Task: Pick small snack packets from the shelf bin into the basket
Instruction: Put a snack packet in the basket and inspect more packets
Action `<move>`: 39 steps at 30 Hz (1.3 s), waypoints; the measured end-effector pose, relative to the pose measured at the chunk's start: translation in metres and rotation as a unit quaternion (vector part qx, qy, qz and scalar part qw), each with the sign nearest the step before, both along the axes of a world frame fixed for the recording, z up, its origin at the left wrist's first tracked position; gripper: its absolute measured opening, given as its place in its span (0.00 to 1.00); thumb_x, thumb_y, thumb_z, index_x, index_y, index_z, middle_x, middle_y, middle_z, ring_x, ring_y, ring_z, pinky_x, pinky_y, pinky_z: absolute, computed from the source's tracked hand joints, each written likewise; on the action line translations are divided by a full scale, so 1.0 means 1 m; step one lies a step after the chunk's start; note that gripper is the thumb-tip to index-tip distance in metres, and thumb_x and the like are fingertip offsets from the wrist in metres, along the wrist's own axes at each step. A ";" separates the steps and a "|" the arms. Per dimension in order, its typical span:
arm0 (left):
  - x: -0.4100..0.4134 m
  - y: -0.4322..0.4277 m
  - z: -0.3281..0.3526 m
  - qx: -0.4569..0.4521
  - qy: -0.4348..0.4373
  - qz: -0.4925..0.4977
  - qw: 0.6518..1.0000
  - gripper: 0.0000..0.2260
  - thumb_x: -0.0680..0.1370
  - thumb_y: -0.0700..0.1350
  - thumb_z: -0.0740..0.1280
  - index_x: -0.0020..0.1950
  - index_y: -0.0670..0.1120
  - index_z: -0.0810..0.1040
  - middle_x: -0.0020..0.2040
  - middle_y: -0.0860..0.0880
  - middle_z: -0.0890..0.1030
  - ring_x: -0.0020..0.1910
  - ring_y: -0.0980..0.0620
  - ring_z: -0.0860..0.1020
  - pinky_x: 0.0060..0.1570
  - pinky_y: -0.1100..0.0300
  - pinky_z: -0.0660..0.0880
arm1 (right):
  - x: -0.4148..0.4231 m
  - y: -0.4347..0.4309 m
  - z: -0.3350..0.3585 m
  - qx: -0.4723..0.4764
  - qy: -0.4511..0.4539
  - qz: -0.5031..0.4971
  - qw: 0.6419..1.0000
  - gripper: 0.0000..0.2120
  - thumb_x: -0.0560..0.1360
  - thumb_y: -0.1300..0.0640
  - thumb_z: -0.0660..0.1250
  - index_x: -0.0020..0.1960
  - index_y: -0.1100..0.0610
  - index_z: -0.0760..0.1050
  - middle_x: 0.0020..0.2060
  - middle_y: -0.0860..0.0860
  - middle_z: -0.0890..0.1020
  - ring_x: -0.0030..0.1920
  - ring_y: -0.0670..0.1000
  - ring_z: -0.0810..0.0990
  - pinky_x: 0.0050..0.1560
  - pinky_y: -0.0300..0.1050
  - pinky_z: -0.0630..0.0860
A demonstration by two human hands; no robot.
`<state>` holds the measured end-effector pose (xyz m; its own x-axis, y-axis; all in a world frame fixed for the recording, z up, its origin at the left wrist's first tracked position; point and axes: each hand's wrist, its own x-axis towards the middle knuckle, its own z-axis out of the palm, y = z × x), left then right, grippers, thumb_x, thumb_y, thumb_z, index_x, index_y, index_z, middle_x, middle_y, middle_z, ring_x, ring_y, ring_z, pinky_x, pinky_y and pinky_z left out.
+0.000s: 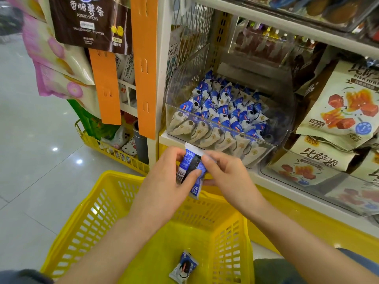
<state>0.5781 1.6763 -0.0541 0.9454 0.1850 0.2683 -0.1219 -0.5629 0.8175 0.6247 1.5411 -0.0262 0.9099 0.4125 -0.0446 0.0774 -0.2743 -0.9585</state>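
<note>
Yellow plastic lattice forms the basket nearest the person, and one loose packet already lies flat on its floor, towards the near side. Above the basket's far rim both hands meet around a blue-and-white held packet. The left hand pinches it, thumb across the front and fingers curled behind; the right hand grips its upper edge with fingertips. Whether a second packet is tucked behind it I cannot tell.

The step in hand looks like the drop. To do it well, the right hand should let go first so the left can lower the packet well inside the rim and release it low, so it does not catch the far rim or fall outside. Once free, the right hand is better placed to reach for more.

Beyond the hands sits the clear bin on the white shelf, well filled with stacked packets. A reach over its low front wall looks best, taking the front rows first.
</note>
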 end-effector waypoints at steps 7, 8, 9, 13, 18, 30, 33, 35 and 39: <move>-0.002 0.001 -0.003 0.053 0.025 -0.002 0.998 0.11 0.74 0.56 0.64 0.54 0.58 0.66 0.47 0.60 0.76 0.46 0.65 0.74 0.41 0.65 0.75 | -0.005 -0.004 -0.004 -0.098 -0.094 0.017 0.991 0.13 0.80 0.53 0.56 0.55 0.50 0.79 0.45 0.50 0.84 0.47 0.48 0.82 0.50 0.52 0.79; -0.003 0.000 -0.002 0.054 0.027 -0.006 0.998 0.10 0.75 0.55 0.63 0.54 0.57 0.66 0.46 0.60 0.75 0.45 0.65 0.74 0.42 0.63 0.76 | -0.005 -0.004 -0.005 -0.103 -0.106 0.015 0.989 0.13 0.80 0.53 0.57 0.56 0.49 0.79 0.47 0.48 0.84 0.48 0.46 0.82 0.51 0.51 0.79; -0.003 0.000 -0.001 0.054 0.030 -0.009 0.998 0.09 0.75 0.55 0.62 0.53 0.57 0.66 0.46 0.60 0.75 0.45 0.64 0.75 0.42 0.60 0.76 | -0.006 -0.004 -0.005 -0.110 -0.117 0.015 0.987 0.13 0.80 0.53 0.57 0.58 0.49 0.78 0.50 0.46 0.83 0.49 0.43 0.81 0.53 0.48 0.78; -0.004 -0.002 0.001 0.048 0.035 -0.008 0.998 0.06 0.77 0.53 0.60 0.50 0.53 0.67 0.43 0.56 0.75 0.41 0.60 0.76 0.40 0.55 0.75 | -0.011 -0.004 -0.007 -0.161 -0.189 0.024 0.968 0.17 0.78 0.50 0.59 0.66 0.49 0.72 0.57 0.44 0.80 0.50 0.32 0.76 0.48 0.23 0.70; -0.003 0.001 0.001 0.103 0.050 -0.001 0.993 0.08 0.80 0.50 0.56 0.58 0.50 0.68 0.48 0.53 0.77 0.45 0.53 0.77 0.43 0.54 0.75 | -0.013 0.002 -0.007 -0.133 -0.157 0.046 0.978 0.18 0.76 0.55 0.65 0.66 0.49 0.71 0.51 0.40 0.79 0.50 0.32 0.75 0.44 0.24 0.72; 0.000 0.005 0.003 0.116 0.032 0.017 0.993 0.13 0.80 0.43 0.57 0.63 0.47 0.72 0.34 0.56 0.71 0.33 0.56 0.73 0.33 0.66 0.70 | -0.011 0.006 -0.007 -0.132 -0.140 0.024 0.981 0.15 0.77 0.55 0.63 0.63 0.48 0.73 0.50 0.41 0.80 0.48 0.37 0.77 0.43 0.30 0.75; -0.001 0.004 0.005 0.061 0.021 0.044 0.997 0.12 0.80 0.41 0.58 0.61 0.46 0.75 0.35 0.57 0.75 0.32 0.61 0.73 0.33 0.73 0.68 | -0.014 0.009 -0.008 -0.090 -0.078 0.033 0.992 0.17 0.76 0.52 0.65 0.63 0.49 0.70 0.53 0.42 0.80 0.48 0.40 0.80 0.49 0.40 0.79; -0.001 0.005 0.006 0.042 0.013 0.061 0.997 0.11 0.80 0.41 0.59 0.60 0.47 0.76 0.38 0.53 0.78 0.33 0.62 0.74 0.33 0.75 0.68 | -0.015 0.012 -0.009 -0.072 -0.045 0.041 0.996 0.19 0.74 0.51 0.67 0.63 0.47 0.69 0.53 0.43 0.80 0.49 0.43 0.81 0.50 0.49 0.80; -0.001 0.006 0.008 0.084 0.002 0.071 0.994 0.10 0.80 0.44 0.59 0.58 0.48 0.77 0.36 0.53 0.77 0.30 0.56 0.73 0.31 0.65 0.68 | -0.012 0.011 -0.008 -0.077 -0.061 0.047 0.994 0.21 0.73 0.52 0.69 0.64 0.46 0.70 0.50 0.40 0.80 0.49 0.41 0.80 0.50 0.42 0.79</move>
<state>0.5775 1.6825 -0.0457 0.9139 0.2694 0.3037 -0.0292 -0.7026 0.7110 0.6125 1.5518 -0.0346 0.8704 0.4923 -0.0051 0.2224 -0.4024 -0.8880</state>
